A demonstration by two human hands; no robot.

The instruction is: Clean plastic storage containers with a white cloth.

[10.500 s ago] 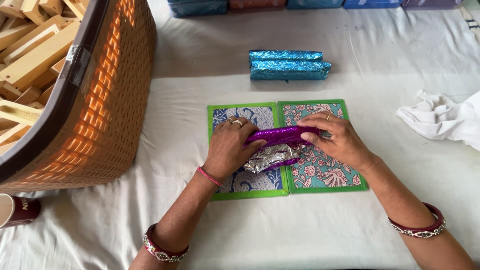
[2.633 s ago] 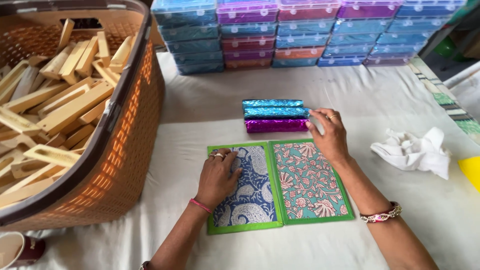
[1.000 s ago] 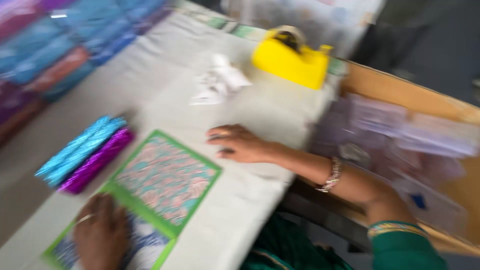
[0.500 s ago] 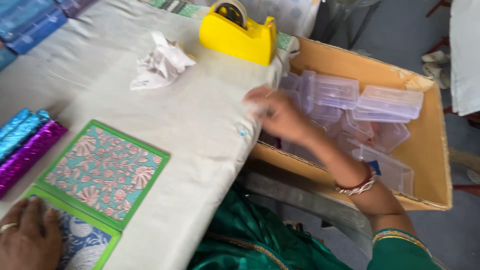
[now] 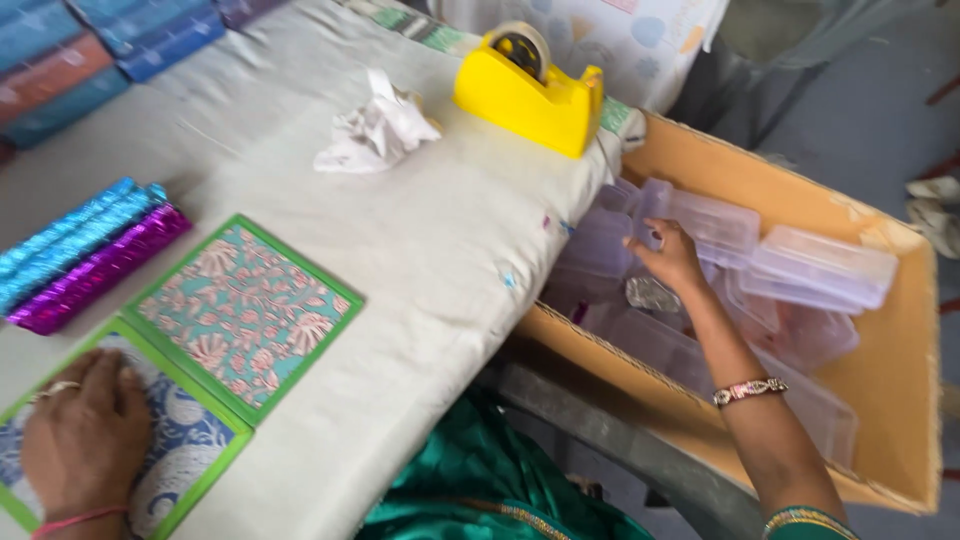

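Observation:
My right hand [image 5: 668,257] reaches into a cardboard box [image 5: 890,400] beside the table and grips a clear plastic container [image 5: 655,203] among several like it. Flat on the blue half of a green-edged patterned mat [image 5: 245,310] at the table's near left lies my left hand [image 5: 85,432], fingers spread. Above the mat lie shiny wrapped bars, blue ones [image 5: 70,240] and a purple one [image 5: 100,268], side by side.
A yellow tape dispenser [image 5: 530,95] stands near the table's right edge. Crumpled white paper [image 5: 375,130] lies left of it. Stacked coloured boxes [image 5: 70,60] line the far left. A white cloth [image 5: 440,230] covers the table.
The view swung right from the mat to the box. My right hand left the wrapped bars, crossed the table edge and went deeper into the box. My left hand stayed on the mat.

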